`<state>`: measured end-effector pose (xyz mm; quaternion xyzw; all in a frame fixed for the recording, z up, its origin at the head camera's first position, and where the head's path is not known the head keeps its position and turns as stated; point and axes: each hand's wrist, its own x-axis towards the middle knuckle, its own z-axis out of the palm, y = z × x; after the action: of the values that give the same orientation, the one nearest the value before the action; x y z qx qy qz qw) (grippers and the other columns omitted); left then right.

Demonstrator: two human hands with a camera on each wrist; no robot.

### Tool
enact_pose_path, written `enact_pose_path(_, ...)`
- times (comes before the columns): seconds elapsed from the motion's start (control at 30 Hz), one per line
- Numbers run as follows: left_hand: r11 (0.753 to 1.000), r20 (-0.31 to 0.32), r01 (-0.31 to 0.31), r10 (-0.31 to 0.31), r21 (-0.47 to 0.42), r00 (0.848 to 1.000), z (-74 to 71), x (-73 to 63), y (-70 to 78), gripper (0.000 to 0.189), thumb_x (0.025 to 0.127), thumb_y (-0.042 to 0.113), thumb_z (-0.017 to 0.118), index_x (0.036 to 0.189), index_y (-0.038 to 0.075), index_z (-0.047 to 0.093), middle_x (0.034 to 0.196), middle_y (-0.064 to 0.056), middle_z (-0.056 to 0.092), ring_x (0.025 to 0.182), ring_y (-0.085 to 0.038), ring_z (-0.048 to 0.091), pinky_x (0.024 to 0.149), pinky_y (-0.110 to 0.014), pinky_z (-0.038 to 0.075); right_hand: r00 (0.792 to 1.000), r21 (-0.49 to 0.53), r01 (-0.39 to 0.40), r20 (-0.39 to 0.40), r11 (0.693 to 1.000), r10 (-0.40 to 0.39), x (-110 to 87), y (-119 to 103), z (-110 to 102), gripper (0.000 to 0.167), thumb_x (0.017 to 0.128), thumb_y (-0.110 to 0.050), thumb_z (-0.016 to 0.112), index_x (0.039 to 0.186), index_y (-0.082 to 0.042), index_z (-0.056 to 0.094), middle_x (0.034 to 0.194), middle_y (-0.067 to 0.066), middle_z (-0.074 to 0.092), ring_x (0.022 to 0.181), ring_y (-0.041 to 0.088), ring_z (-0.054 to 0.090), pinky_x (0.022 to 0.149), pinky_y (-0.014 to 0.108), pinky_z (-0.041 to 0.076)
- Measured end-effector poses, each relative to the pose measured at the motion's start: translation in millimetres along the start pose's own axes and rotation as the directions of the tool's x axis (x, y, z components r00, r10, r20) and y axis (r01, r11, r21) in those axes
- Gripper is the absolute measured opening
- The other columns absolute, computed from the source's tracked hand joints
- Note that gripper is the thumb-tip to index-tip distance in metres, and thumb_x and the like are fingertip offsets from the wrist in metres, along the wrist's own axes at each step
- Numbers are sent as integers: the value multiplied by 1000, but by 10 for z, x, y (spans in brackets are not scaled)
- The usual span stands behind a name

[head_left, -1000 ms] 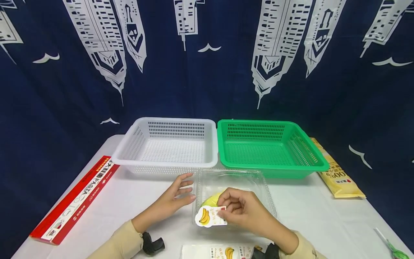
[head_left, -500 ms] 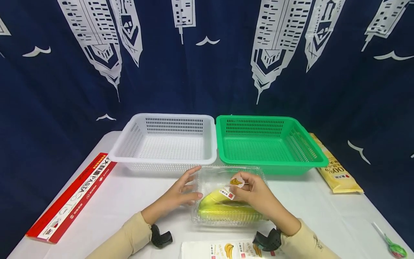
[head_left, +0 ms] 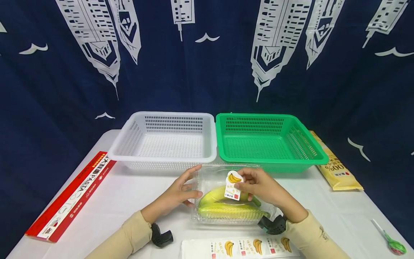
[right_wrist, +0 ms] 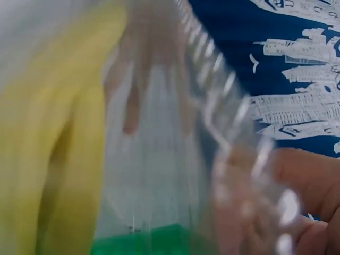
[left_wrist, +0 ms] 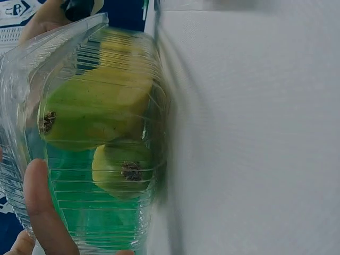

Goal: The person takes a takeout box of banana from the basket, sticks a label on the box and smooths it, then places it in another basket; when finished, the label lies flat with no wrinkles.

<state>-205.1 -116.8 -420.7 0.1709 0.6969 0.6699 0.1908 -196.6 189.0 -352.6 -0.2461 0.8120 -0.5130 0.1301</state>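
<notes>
The banana label [head_left: 233,189] is over the lid of the clear container [head_left: 208,177], pinched at its edge between the thumb and fingers of my right hand [head_left: 263,187] (whether it touches the plastic, I cannot tell). Inside lie yellow-green bananas [head_left: 218,209]. My left hand [head_left: 177,196] is spread, its fingers against the container's left side. Nearer me on the counter [head_left: 136,190] lies a label sheet [head_left: 237,249]; beyond, a white basket [head_left: 161,159] stands beside a green basket [head_left: 271,163].

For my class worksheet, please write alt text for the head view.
A right hand pinches a banana-picture sticker at the top of a clear box of bananas; the left hand is at its left side. Behind are a white basket and a green basket.
</notes>
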Motion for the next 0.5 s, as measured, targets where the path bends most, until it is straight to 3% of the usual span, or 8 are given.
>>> enact_pose_path(0.13, 1000, 8, 0, 0, -5, 1000, -6, 6, -6, 93, 96, 14, 76, 173, 18, 25, 176, -30, 3, 156, -63, 18, 72, -34, 63, 999, 27, -29, 34, 999, 28, 51, 20, -58, 38, 101, 1, 72, 130, 12, 51, 78, 5, 62, 62, 15, 62, 57, 33, 60)
enact_pose_path(0.5, 1000, 2, 8, -8, -7, 1000, -12, 1, 14, 92, 95, 11, 76, 173, 18, 26, 176, -29, 4, 157, -62, 19, 69, -31, 63, 992, -3, -128, 19, 992, 128, 133, 20, -87, 45, 95, 2, 79, 119, 3, 41, 71, 4, 54, 58, 20, 63, 57, 34, 63)
